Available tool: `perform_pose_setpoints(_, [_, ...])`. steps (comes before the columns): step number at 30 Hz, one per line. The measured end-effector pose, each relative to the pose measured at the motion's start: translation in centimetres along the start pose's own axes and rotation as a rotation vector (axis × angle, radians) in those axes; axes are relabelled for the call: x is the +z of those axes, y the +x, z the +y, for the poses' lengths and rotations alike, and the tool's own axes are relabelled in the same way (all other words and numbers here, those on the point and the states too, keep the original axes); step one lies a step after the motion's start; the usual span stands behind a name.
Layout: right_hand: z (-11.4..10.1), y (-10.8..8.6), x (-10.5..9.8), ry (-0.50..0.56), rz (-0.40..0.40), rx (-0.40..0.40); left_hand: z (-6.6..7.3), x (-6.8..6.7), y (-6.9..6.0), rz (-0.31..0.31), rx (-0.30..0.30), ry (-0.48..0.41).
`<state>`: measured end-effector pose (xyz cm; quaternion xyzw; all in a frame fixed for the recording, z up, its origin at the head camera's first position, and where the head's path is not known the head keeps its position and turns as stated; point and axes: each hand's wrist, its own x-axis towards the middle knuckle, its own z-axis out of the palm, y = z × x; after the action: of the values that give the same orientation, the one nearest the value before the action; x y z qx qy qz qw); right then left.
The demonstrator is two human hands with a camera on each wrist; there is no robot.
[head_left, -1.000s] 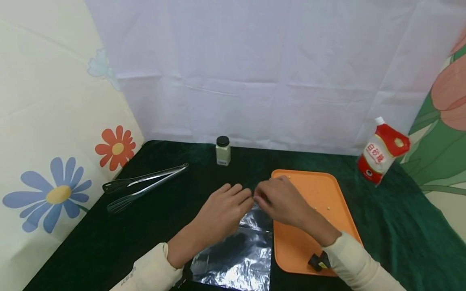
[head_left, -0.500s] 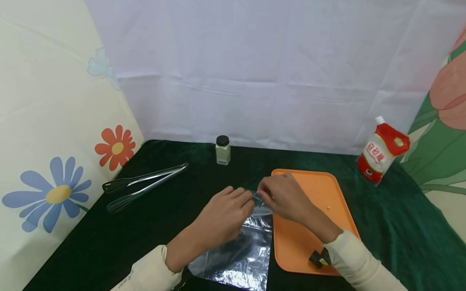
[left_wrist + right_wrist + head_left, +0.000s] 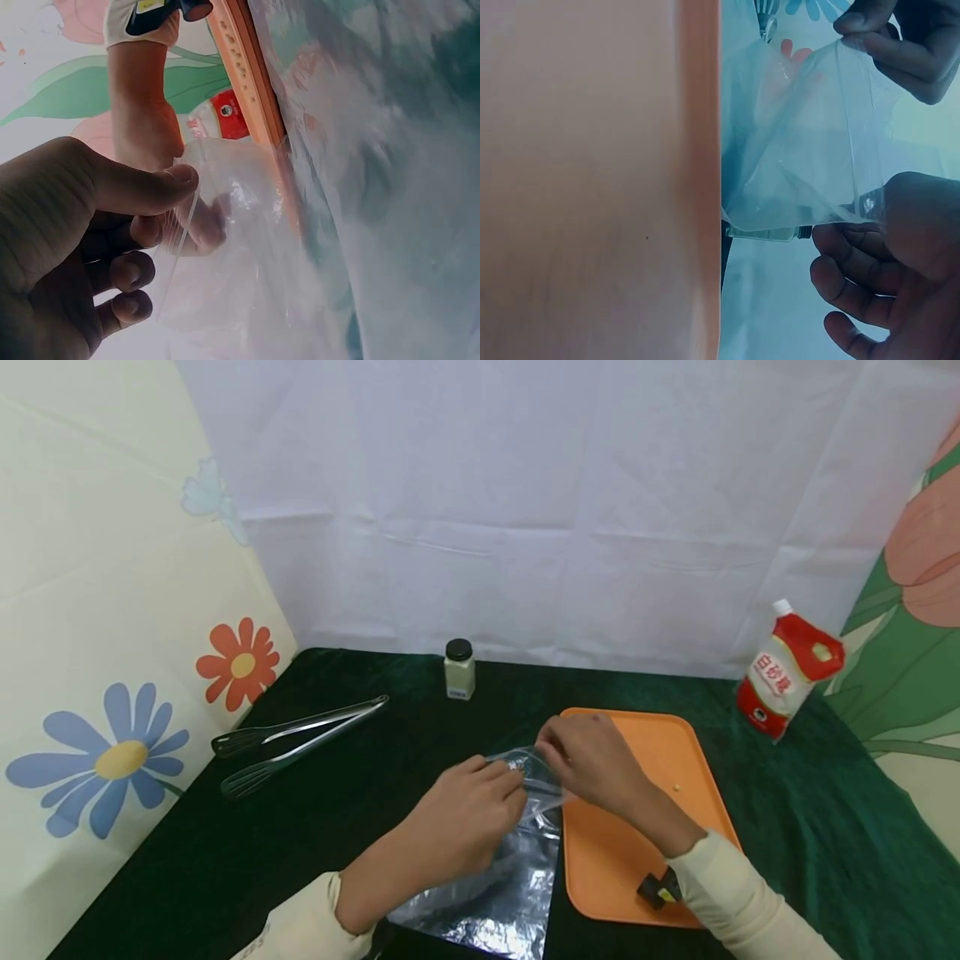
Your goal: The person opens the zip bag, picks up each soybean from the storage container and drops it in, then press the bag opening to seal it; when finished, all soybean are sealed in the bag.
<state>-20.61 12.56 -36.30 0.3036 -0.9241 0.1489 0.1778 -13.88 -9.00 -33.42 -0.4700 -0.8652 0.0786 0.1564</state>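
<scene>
A clear plastic bag (image 3: 517,885) lies on the dark green cloth, its mouth end lifted between both hands. My left hand (image 3: 468,818) pinches one edge of the mouth between thumb and forefinger, as the left wrist view shows. At the opposite side, my right hand (image 3: 592,760) grips the other edge near the orange tray (image 3: 615,868). In the right wrist view the bag's mouth (image 3: 810,142) spreads between the two hands. No contents can be made out inside the bag.
Small pale pieces (image 3: 236,56) lie on the tray. Metal tongs (image 3: 322,731) rest at the left. A black-capped jar (image 3: 459,672) stands at the back, and a red-and-white pouch (image 3: 787,672) at the back right. A white cloth hangs behind.
The hands have drawn slightly apart, the left one shifting a little toward the person and the right one to the right. The bag's mouth end has risen and spread between them.
</scene>
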Motion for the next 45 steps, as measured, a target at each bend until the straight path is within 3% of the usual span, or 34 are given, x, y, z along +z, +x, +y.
perform_pose_setpoints(6, [0.1,0.0,0.1,0.011,0.019,0.003,-0.2,0.0,-0.1,0.055,0.012,-0.028])
perform_pose_setpoints(11, [0.2,-0.1,0.1,0.012,0.024,-0.030,-0.8,0.2,0.0,0.098,-0.018,-0.032])
perform_pose_setpoints(21, [0.3,-0.2,0.2,-0.021,0.003,-0.076,-2.7,1.0,-0.4,0.126,-0.071,-0.078])
perform_pose_setpoints(30, [0.4,-0.2,0.2,-0.048,-0.005,-0.129,-4.9,2.5,-1.1,0.180,-0.140,-0.132])
perform_pose_setpoints(39, [0.5,-0.1,0.2,-0.060,-0.007,-0.164,-6.8,3.3,-1.6,0.171,-0.180,-0.202])
perform_pose_setpoints(45, [0.6,-0.2,0.3,-0.045,-0.009,-0.172,-7.7,4.0,-1.9,0.172,-0.193,-0.299])
